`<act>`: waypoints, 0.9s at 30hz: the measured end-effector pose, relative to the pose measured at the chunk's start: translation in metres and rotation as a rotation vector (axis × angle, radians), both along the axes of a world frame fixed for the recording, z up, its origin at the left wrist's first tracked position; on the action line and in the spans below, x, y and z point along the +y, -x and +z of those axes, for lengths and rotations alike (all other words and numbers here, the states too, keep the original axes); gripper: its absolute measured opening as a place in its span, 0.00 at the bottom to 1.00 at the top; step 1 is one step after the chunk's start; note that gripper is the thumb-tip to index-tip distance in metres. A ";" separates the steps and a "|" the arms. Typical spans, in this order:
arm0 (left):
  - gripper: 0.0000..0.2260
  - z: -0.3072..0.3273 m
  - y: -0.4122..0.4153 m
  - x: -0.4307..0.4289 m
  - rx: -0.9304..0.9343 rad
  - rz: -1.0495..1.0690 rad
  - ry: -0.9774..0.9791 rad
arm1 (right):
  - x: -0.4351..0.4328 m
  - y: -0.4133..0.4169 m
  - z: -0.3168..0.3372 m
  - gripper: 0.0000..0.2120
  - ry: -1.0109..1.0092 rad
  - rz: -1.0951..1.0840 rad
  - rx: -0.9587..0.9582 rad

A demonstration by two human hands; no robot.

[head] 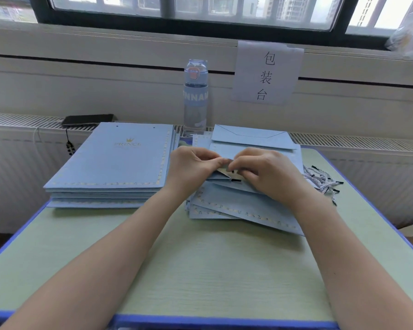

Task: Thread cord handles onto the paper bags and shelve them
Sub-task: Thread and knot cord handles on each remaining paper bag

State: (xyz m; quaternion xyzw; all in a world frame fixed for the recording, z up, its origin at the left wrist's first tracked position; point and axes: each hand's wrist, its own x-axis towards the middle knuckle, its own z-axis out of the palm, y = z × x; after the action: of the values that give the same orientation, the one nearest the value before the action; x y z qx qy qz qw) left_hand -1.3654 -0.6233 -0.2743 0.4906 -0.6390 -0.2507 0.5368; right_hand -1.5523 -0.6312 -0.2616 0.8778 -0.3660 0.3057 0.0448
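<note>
Paper bag point(221, 184) lies on top of the messy pile point(236, 215), 1 o'clock on the table point(200, 270). Left grip point(193, 167) pinches its top edge. Right grip point(260, 172) looks clenched on the cord handle point(235, 180), black tip poking out. Bag is light thin card and creases easily, so hold it at the folded rim by the hole. Cord is limp; steer it by the stiff tip. Loose cords point(322, 182) at 3 o'clock, neat bag stack point(110, 163) at 10, bottle point(195, 96) at 12.
</note>
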 end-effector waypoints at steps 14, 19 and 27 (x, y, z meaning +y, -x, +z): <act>0.03 0.000 -0.004 -0.002 -0.050 -0.004 0.017 | 0.002 0.012 0.004 0.12 -0.194 0.018 -0.198; 0.04 0.000 -0.017 -0.009 -0.030 0.040 0.051 | 0.007 0.030 0.019 0.13 -0.525 -0.071 -0.335; 0.02 0.002 -0.028 -0.017 0.002 0.153 0.141 | -0.002 0.085 0.019 0.09 -0.407 -0.319 -0.733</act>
State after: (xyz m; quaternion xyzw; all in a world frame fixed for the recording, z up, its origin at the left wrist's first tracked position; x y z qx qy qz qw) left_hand -1.3371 -0.6406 -0.2724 0.4988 -0.6153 -0.1639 0.5880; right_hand -1.6376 -0.6331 -0.2422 0.6352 -0.5411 0.5075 -0.2148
